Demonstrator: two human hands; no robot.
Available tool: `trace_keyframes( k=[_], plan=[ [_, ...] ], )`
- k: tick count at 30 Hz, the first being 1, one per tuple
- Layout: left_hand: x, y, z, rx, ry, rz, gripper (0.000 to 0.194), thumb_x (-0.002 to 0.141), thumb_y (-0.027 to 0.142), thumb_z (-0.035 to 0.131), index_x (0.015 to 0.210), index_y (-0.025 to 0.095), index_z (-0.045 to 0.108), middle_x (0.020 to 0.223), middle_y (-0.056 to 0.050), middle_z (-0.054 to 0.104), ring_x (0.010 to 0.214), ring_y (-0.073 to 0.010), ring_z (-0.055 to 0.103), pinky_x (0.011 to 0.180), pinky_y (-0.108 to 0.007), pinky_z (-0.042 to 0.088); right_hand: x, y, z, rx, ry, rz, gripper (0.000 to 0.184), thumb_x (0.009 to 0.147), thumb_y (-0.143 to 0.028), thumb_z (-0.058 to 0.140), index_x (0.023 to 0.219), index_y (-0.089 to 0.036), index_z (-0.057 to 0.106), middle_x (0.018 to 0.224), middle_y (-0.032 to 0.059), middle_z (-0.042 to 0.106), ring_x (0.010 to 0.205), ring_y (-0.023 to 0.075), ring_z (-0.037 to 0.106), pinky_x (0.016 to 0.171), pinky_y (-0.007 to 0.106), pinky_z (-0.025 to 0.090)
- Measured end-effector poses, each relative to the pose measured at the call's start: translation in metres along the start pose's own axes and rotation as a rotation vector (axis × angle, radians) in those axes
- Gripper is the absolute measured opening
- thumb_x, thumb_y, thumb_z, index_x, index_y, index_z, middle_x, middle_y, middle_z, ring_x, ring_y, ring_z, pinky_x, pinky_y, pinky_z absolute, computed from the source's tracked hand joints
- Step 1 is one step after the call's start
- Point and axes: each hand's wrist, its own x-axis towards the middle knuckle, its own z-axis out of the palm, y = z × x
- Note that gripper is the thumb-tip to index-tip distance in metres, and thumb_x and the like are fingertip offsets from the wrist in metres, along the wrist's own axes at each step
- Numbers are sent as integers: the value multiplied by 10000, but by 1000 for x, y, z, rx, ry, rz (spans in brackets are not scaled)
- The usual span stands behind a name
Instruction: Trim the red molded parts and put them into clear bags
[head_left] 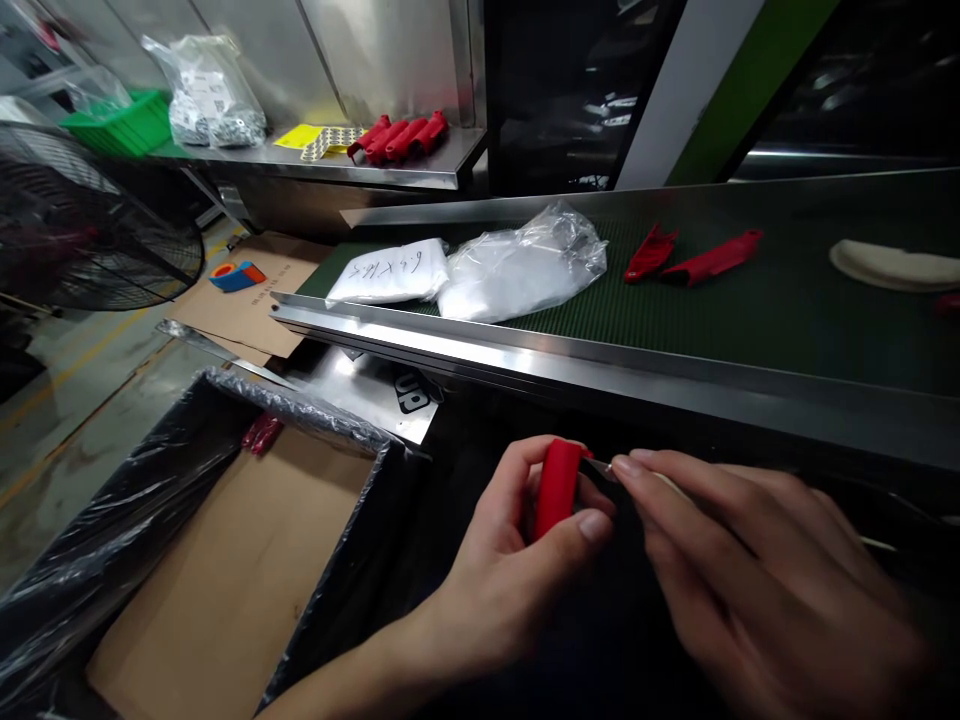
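Note:
My left hand (502, 560) is closed around a short red handle piece (556, 487), thumb and fingers wrapped on it. My right hand (757, 570) pinches a thin dark blade-like tool (598, 467) whose tip meets the red piece's end. Both hands hover low in front of the conveyor's steel rail (600, 365). On the green belt (787, 310) lie two red pieces (651, 252) (716, 257) and a cream-coloured piece (892, 265).
Two plastic bags (390, 272) (521, 265) lie on the belt's left end. A cardboard box lined with black plastic (225, 560) stands at lower left, with red pieces (261, 433) in its far corner. A steel shelf (337, 165) behind holds more red handles (397, 138), a bag and a green bin. A fan (82, 220) stands far left.

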Motion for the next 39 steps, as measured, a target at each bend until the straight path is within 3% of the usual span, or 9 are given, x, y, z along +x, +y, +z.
trace_keyframes(
  k=[6,9,14,27,33,36,39],
  plan=[
    [-10,3,2,14,-103,0,340,895,305,659,1196,271,504,998,-12,563,624,-24,465,525,-146,374,-1,14,2,-72,60,42,454,841,-36,648,1271,-181,634,1118,79,685,919,237,631,785,398,467],
    [-10,5,4,-9,-147,-26,354,888,308,663,1197,256,499,994,-24,577,603,-22,488,521,-139,409,-1,18,0,47,94,86,433,838,-17,635,1238,-182,646,1087,78,682,930,220,637,789,386,494],
    [-2,0,4,-192,-138,-73,323,878,322,646,1127,220,466,922,-31,625,477,-39,515,375,-111,375,-2,7,-5,196,70,1,357,856,9,592,1178,-133,652,1105,107,657,973,200,624,751,344,498],
    [-6,-8,4,-387,-262,-136,228,904,290,537,1096,202,451,868,-53,659,445,-64,541,339,-124,413,-11,5,-3,197,27,-11,426,859,21,580,1257,-128,616,1171,121,630,1035,215,598,803,367,481],
    [-6,-12,1,-476,-407,-192,236,923,294,523,1132,206,460,842,-72,669,430,-75,564,356,-120,408,-6,14,-2,175,149,76,372,849,11,618,1192,-131,648,1095,106,660,978,202,629,805,359,508],
    [2,-19,-3,-557,-494,-196,197,967,335,419,1128,223,442,860,-77,662,464,-109,607,376,-177,465,-9,12,-5,163,73,-37,371,863,12,600,1201,-140,623,1121,102,645,1009,204,608,799,360,486],
    [10,-26,-7,-598,-575,-193,217,974,364,378,1132,224,426,841,-73,655,502,-138,643,417,-224,513,-13,9,-5,162,37,-48,344,890,11,559,1195,-141,611,1143,116,631,1016,217,586,809,389,453]
  ],
)
